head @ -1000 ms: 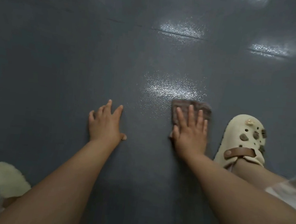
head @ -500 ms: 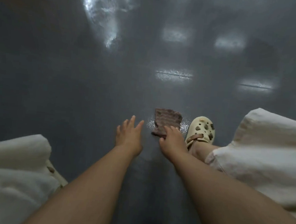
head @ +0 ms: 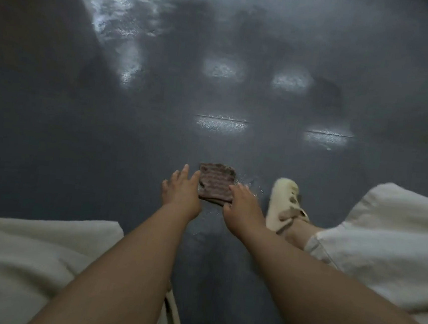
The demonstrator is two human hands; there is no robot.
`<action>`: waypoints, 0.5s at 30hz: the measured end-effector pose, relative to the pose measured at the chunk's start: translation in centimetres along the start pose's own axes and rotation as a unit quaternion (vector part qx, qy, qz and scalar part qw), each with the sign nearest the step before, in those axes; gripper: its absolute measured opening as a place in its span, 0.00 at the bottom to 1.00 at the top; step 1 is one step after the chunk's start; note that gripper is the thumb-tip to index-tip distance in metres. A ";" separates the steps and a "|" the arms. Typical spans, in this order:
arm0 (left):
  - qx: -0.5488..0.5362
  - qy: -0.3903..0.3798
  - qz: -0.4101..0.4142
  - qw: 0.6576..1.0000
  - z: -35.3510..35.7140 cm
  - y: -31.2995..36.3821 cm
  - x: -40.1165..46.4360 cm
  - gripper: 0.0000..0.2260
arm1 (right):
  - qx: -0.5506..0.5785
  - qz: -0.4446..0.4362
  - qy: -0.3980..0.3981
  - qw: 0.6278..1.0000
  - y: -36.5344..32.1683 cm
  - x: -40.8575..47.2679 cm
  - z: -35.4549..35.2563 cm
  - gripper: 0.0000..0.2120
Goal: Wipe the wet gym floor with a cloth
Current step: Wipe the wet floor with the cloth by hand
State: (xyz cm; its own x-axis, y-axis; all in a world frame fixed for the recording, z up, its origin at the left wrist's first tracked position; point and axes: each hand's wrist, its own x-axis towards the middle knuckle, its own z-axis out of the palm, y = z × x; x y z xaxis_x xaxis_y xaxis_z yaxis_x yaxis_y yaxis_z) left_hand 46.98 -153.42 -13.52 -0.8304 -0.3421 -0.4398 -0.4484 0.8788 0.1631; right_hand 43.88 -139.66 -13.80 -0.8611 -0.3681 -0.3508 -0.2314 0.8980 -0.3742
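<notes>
A folded brown ribbed cloth lies flat on the dark grey gym floor, straight ahead of me. My left hand lies on the floor at the cloth's left edge, fingers straight, its index side touching the cloth. My right hand rests at the cloth's right near corner with its fingertips on the cloth. Small water drops glisten just right of the cloth.
My right foot in a cream clog stands right of the cloth. Cream trouser legs cover my left knee and right knee. Wet glare patches and a puddle shine farther out.
My head has risen, so the hands look smaller and my knees came into view. The left hand moved right up against the cloth. The right hand slid back to its near right corner.
</notes>
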 end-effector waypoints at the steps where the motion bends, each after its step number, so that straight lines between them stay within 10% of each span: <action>1: -0.003 -0.006 -0.004 1.000 0.3 0.1 0.5 0.37 | -0.003 0.004 -0.006 1.000 0.2 0.3 0.1 0.26; 15: -0.060 -0.084 -0.116 0.988 9.0 1.7 9.5 0.39 | -0.087 -0.065 -0.081 0.991 3.2 12.7 6.1 0.27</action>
State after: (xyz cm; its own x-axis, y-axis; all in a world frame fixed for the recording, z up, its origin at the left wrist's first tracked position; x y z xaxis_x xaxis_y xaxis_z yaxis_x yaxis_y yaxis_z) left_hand 41.33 -152.15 -25.40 -0.6383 -0.4610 -0.6166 -0.6651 0.7335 0.1402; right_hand 34.96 -142.94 -24.70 -0.7385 -0.5045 -0.4474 -0.4221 0.8633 -0.2767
